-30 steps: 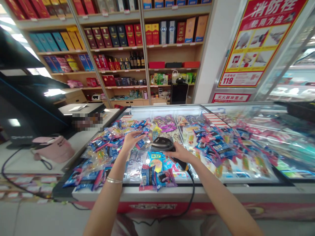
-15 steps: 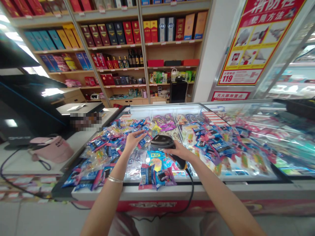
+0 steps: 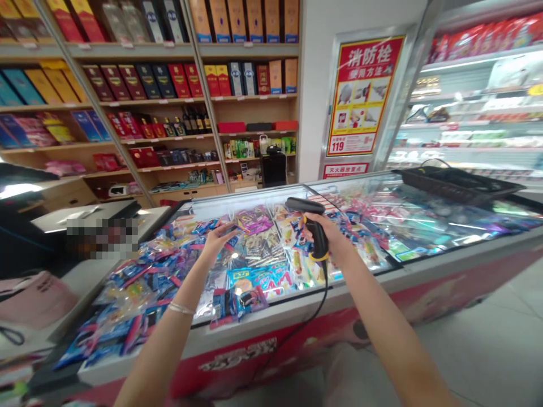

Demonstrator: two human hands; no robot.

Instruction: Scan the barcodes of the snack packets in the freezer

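My right hand is wrapped round the handle of a black barcode scanner with a yellow band, held upright above the glass lid of a chest freezer; its cable hangs down in front of the freezer. My left hand reaches over a heap of snack packets on the lid, fingers spread and curled, its fingertips at a blue packet. A bracelet sits on that wrist. More packets lie near the front edge.
A pink cap lies on the counter at the left beside a dark checkout screen. Shelves of boxed bottles fill the back wall. A black tray rests on the freezer's right end. Refrigerated shelves stand at the right.
The view has swung to the right and pulled back. My right hand has raised the scanner from lying over the packets to upright. My left hand has stayed at the packet heap.
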